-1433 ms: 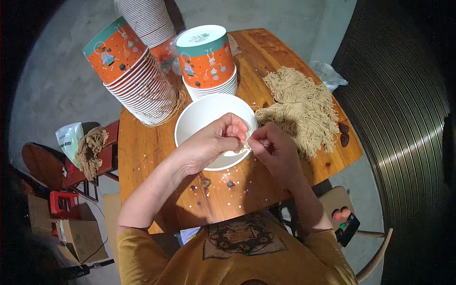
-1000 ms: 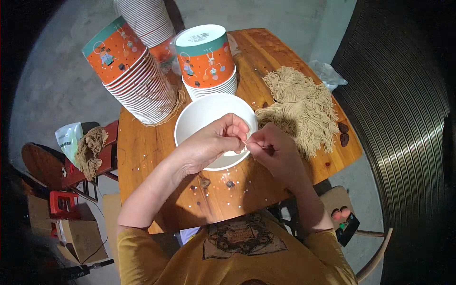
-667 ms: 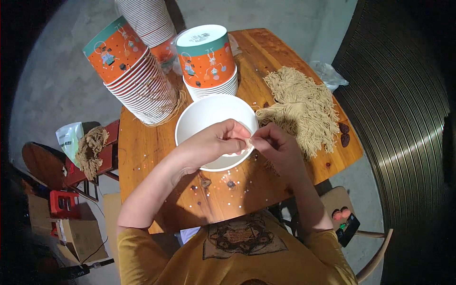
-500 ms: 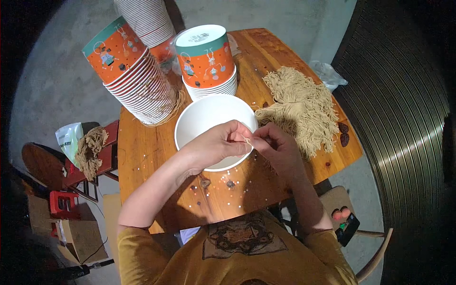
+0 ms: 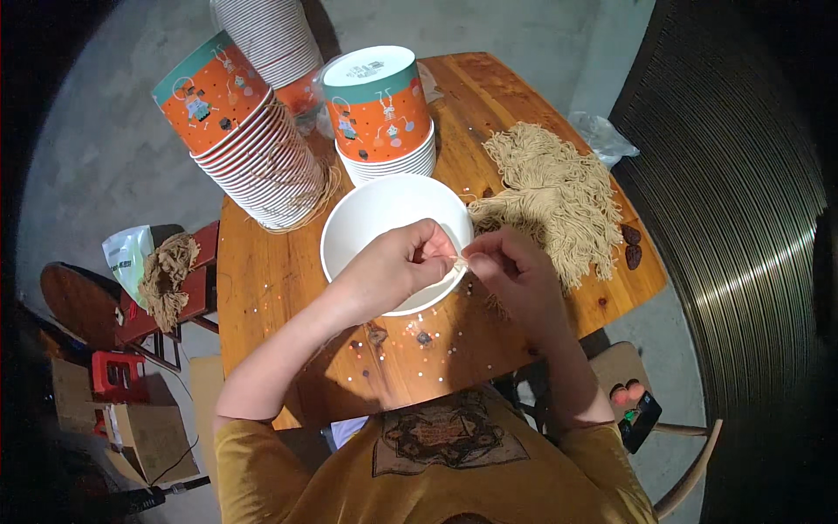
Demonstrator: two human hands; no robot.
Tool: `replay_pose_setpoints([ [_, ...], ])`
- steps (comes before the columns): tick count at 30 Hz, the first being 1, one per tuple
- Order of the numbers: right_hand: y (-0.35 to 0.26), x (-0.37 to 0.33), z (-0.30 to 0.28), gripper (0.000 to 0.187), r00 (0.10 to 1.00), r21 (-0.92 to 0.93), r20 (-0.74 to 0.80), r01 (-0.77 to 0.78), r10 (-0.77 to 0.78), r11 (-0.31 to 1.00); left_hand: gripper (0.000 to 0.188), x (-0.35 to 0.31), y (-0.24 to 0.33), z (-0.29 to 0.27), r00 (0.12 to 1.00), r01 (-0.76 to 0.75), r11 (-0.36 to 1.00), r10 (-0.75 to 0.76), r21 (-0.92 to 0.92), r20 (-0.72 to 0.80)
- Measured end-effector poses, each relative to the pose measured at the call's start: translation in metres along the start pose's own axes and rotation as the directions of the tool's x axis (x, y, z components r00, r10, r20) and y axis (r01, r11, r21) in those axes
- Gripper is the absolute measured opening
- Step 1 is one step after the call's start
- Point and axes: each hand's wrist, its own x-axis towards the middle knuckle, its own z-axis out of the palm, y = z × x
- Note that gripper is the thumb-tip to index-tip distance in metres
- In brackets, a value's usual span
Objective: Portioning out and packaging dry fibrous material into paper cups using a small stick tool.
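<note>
My left hand (image 5: 394,269) and my right hand (image 5: 520,278) meet over the right side of a large white paper bucket (image 5: 362,214). Both are closed in a pinch, with thumbs and forefingers on a short, pale piece of string (image 5: 459,259) that shows between the fingertips. How far the string runs inside each hand is hidden. Just beyond my right hand lies a thick heap of beige strings (image 5: 554,205), with some strands reaching toward the bucket. Tiny pale and orange bits (image 5: 425,338) are scattered on the wood in front of the bucket.
Orange and green paper buckets stand nested upside down (image 5: 380,113) behind the white one. A leaning stack (image 5: 253,162), draped with loose strings, is at the left. Dark dried fruit (image 5: 632,246) lies near the right edge of the wooden table (image 5: 476,83). A red stool (image 5: 202,262) holds more string.
My fingers have shifted slightly, and my right hand has turned a little while pinching the string. The bucket and the string heap stay where they were.
</note>
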Motion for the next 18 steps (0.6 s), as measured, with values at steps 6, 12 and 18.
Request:
replay_pose_setpoints([
  [6, -0.010, -0.006, -0.001, 0.017, 0.983, -0.322, 0.044, 0.184, -0.179, 0.929, 0.008, -0.003, 0.009, 0.002, 0.999, 0.040, 0.999, -0.040, -0.005, 0.015],
  [12, -0.009, -0.011, 0.002, 0.015, 0.987, -0.285, 0.001, 0.153, -0.159, 0.946, 0.007, -0.007, 0.012, 0.004, 0.999, -0.048, 0.984, 0.048, 0.170, 0.009],
  [18, -0.008, -0.009, 0.005, 0.012, 0.980, -0.286, -0.053, 0.168, -0.191, 0.943, 0.008, -0.009, 0.008, 0.009, 0.926, -0.271, 0.834, 0.362, 0.480, -0.106],
])
